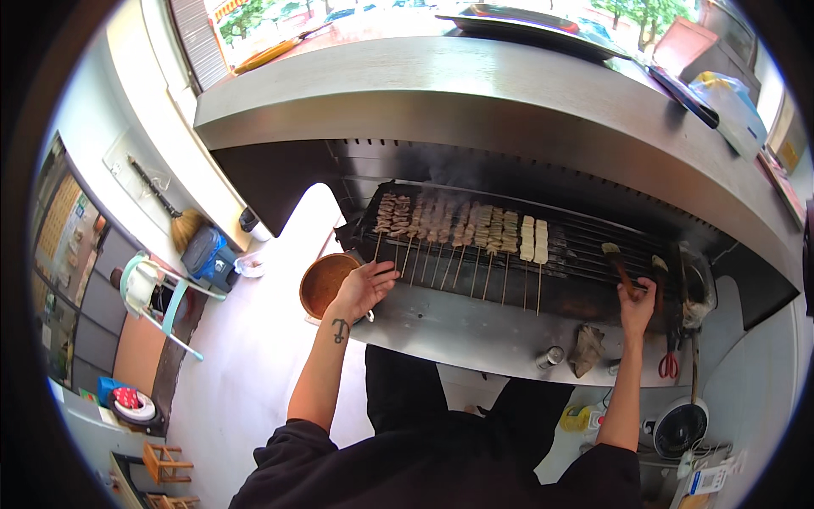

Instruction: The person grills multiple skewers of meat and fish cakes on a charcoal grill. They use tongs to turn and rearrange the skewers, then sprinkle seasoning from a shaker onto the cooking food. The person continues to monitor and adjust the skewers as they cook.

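My right hand [637, 306] grips the wooden handle of a basting brush [623, 273], its pale bristles over the bare right part of the charcoal grill [582, 254]. My left hand [364, 289] is at the grill's front left, fingers apart, close to the stick ends of the leftmost meat skewers [400, 213]; whether it touches a stick is unclear. Several skewers lie side by side on the grate, meat at the back and sticks towards me. Farther right are greenish skewers [497, 229] and two pale white skewers [534, 238]. Smoke rises from the middle ones.
A brown bowl [318, 289] stands left of the grill. On the steel front ledge [458, 324] are a metal-topped shaker [550, 357], a crumpled cloth [587, 350] and red-handled scissors [668, 365]. A second brush [659, 273] lies at right. A steel hood [445, 108] overhangs the back.
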`<state>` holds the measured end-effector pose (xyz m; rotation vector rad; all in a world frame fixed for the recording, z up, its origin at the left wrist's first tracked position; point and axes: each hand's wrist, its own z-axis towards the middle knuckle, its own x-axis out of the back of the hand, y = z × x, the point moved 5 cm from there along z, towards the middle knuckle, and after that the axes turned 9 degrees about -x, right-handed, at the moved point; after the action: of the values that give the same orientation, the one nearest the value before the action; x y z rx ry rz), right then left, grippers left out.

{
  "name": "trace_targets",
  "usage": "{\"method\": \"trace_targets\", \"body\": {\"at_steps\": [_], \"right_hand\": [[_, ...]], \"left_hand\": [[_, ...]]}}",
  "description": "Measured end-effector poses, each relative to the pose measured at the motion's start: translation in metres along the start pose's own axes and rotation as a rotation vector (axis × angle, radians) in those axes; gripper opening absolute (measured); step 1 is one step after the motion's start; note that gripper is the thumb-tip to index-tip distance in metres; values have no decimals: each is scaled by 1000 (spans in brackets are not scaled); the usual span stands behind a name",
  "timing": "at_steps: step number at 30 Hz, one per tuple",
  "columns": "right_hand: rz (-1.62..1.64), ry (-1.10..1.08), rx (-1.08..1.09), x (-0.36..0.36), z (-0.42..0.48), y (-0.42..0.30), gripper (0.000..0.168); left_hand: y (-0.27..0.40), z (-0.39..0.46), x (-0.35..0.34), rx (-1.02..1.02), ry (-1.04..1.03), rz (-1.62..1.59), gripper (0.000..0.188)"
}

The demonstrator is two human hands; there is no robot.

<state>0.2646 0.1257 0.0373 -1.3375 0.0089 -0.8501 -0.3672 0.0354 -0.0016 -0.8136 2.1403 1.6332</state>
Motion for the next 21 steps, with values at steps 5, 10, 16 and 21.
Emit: {"method": "trace_targets", "body": {"at_steps": [5,10,16,21], "right_hand": [[306,-87,160,-13,45,-17,29],[204,172,170,70,92,-31,23],[-226,572,-24,223,158,61,29],[-403,362,-124,199,193,103,32]], "left_hand": [[-5,-1,-13,26,-82,-237,53],[5,-6,23,-48,-56,-144,42],[-3,4,23,-82,57,-76,33],[-4,-22,-7,-62,120,-61,36]]}}
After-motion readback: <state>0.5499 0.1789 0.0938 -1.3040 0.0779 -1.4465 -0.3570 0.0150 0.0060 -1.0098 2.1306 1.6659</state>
